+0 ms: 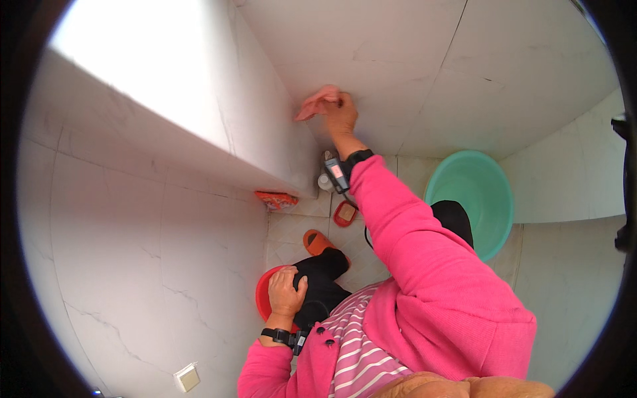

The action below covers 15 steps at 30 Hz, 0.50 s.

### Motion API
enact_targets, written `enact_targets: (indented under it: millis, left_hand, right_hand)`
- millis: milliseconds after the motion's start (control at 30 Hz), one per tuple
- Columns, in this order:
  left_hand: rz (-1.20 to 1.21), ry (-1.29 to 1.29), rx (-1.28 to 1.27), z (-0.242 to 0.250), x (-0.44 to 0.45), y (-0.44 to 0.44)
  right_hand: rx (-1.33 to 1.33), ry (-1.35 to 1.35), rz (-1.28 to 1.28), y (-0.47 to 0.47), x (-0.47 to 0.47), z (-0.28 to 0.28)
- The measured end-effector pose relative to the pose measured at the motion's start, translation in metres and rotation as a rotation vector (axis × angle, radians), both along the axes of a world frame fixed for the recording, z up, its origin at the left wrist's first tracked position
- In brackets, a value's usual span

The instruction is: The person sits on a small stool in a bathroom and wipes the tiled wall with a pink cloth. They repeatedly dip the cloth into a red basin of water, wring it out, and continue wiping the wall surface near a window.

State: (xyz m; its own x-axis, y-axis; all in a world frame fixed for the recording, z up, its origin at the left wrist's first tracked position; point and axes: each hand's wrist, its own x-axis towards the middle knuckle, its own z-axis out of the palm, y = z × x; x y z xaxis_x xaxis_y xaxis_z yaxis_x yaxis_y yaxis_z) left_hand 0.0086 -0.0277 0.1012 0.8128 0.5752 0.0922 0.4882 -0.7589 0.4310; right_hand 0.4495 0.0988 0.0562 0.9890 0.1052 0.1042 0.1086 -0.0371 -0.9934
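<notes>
My right hand (343, 115) grips a crumpled pink cloth (318, 102). It holds the cloth against the pale marbled wall (398, 79), close to the inner corner. A black strap with a small device (337, 171) sits on that wrist. My left hand (286, 293) rests on the black trouser leg at my knee (318, 278), thumb apart and nothing in it. Partly hidden behind the left hand and leg is a red basin (264, 293).
A large mint-green basin (490, 199) stands at the right. On the tiled floor are a white-topped bottle (325, 182), a red soap dish (338, 219) with soap and a red packet (276, 200). One foot wears an orange slipper (314, 240). A wall ledge (149, 84) juts out at left.
</notes>
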Motion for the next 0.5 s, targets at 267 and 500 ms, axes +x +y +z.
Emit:
enact_targets:
  millis: [267, 500]
  left_hand:
    - [0.013, 0.016, 0.003, -0.001, -0.004, -0.003]
    - [0.018, 0.007, -0.003, -0.002, -0.006, -0.003]
  right_hand:
    - [0.219, 0.133, -0.204, -0.176, 0.109, -0.084]
    - [0.32, 0.17, -0.32, -0.335, 0.196, -0.086]
